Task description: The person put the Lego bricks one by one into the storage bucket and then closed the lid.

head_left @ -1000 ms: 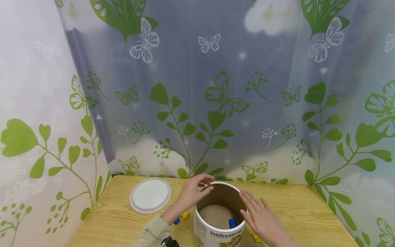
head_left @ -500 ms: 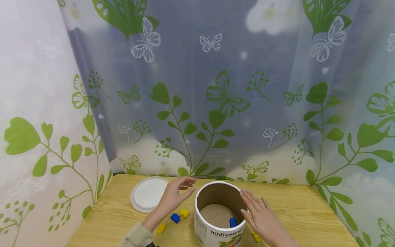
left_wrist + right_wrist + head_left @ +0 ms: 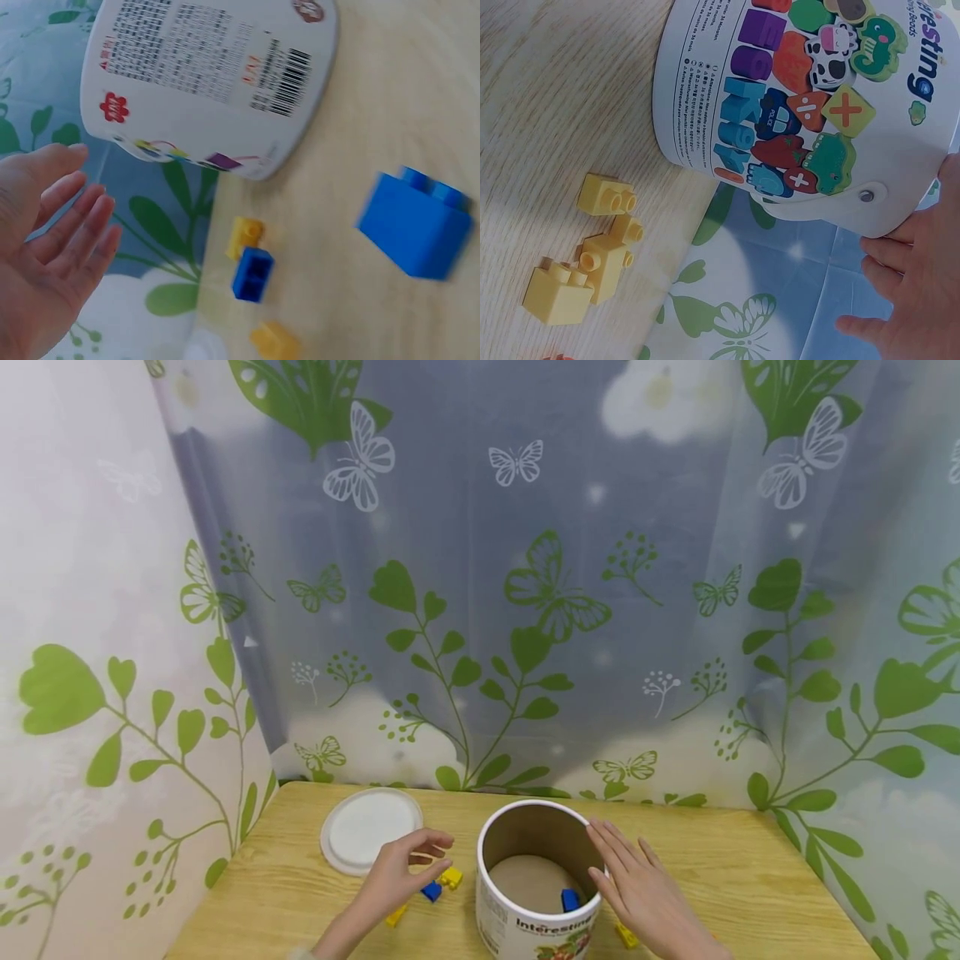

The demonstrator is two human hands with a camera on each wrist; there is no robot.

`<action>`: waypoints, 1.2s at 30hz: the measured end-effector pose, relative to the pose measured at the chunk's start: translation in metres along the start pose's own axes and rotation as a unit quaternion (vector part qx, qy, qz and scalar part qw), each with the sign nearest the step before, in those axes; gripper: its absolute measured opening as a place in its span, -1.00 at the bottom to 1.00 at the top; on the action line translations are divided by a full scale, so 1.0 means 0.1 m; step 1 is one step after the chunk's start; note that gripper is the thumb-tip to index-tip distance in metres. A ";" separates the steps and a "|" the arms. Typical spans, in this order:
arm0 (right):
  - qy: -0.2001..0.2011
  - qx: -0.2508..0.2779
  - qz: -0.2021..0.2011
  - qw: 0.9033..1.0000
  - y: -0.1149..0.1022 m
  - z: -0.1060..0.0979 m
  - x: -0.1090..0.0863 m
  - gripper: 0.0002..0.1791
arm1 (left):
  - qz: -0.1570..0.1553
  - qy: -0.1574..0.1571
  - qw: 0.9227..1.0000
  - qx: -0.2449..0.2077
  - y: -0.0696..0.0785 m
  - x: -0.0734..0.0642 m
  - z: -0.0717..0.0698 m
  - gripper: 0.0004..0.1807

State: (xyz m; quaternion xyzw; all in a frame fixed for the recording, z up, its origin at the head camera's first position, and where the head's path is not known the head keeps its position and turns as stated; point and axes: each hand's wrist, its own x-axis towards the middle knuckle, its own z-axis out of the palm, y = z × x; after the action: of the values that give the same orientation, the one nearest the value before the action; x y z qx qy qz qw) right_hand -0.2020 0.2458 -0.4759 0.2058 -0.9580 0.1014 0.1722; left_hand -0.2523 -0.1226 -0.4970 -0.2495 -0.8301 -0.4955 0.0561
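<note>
A white printed bucket point(image 3: 493, 914) stands uncovered on the table, with a blue building brick point(image 3: 570, 900) on its floor. My right hand point(image 3: 637, 881) rests against the bucket's right side near the rim, fingers straight. Left of the bucket, my left hand point(image 3: 405, 864) hovers with loosely bent fingers and nothing in its grasp. Close by it in the head view lie a blue brick point(image 3: 431, 891) and two yellow ones, one point(image 3: 451, 878) beside the blue and another point(image 3: 397, 914) partly behind the wrist. The left wrist view also has a larger-looking blue brick point(image 3: 416, 225).
A round white lid point(image 3: 373, 828) lies flat at the table's back left. Right of the bucket is a yellow brick point(image 3: 626, 935); the right wrist view has several yellow bricks point(image 3: 559, 296) there. A patterned curtain point(image 3: 480, 610) borders the wooden table point(image 3: 712, 852) behind.
My left hand has drawn back from over the bucket's rim, moving left and down toward the loose bricks. My right hand has stayed at the bucket's side.
</note>
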 end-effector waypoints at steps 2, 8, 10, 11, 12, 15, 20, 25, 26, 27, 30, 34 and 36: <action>0.001 -0.002 0.000 1.000 0.00 0.00 0.00 -0.38 | -0.001 -0.019 1.000 -0.002 -0.05 -0.06 -0.01 -0.78; -0.001 0.002 0.001 1.000 -0.01 -0.01 0.00 -0.37 | -0.009 -0.088 0.996 -0.031 -0.19 -0.27 -0.02 -0.77; -0.002 0.003 0.001 1.000 -0.01 -0.02 0.01 -0.37 | -0.022 -0.109 0.993 -0.049 -0.24 -0.35 -0.02 -0.75; -0.002 0.004 0.001 1.000 -0.01 -0.02 0.01 -0.37 | -0.035 -0.120 0.990 -0.061 -0.26 -0.39 -0.02 -0.75; -0.001 0.004 0.000 1.000 -0.02 -0.02 0.01 -0.37 | -0.046 -0.130 0.988 -0.074 -0.28 -0.43 -0.02 -0.76; 0.001 0.004 0.000 1.000 -0.02 -0.02 0.01 -0.38 | -0.068 -0.149 0.982 -0.094 -0.35 -0.53 -0.01 -0.78; 0.007 0.001 -0.001 1.000 -0.01 -0.02 0.00 -0.39 | -0.090 -0.180 0.974 -0.109 -0.44 -0.64 -0.03 -0.78; 0.010 0.002 -0.004 1.000 -0.01 -0.02 0.00 -0.38 | -0.112 -0.233 0.960 -0.108 -0.51 -0.70 -0.08 -0.77; 0.010 0.003 -0.003 1.000 -0.01 -0.01 0.00 -0.38 | -0.111 -0.240 0.958 -0.107 -0.51 -0.71 -0.08 -0.78; 0.008 0.004 -0.002 1.000 -0.01 -0.01 0.00 -0.38 | -0.104 -0.245 0.958 -0.104 -0.52 -0.72 -0.07 -0.80; 0.004 0.005 0.001 1.000 -0.01 -0.01 0.00 -0.38 | -0.098 -0.246 0.959 -0.103 -0.54 -0.76 -0.04 -0.86; 0.001 0.004 0.002 1.000 -0.02 -0.02 0.01 -0.38 | -0.113 -0.250 0.958 -0.089 -0.54 -0.79 -0.03 -0.91; 0.001 0.004 0.001 1.000 -0.02 -0.02 0.01 -0.38 | -0.119 -0.250 0.957 -0.081 -0.54 -0.80 -0.03 -0.92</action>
State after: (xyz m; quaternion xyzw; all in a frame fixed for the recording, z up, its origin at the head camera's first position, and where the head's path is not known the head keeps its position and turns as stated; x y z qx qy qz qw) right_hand -0.2014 0.2436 -0.4737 0.2055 -0.9576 0.1051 0.1722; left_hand -0.2084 -0.1752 -0.5657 -0.2689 -0.7981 -0.4862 -0.2334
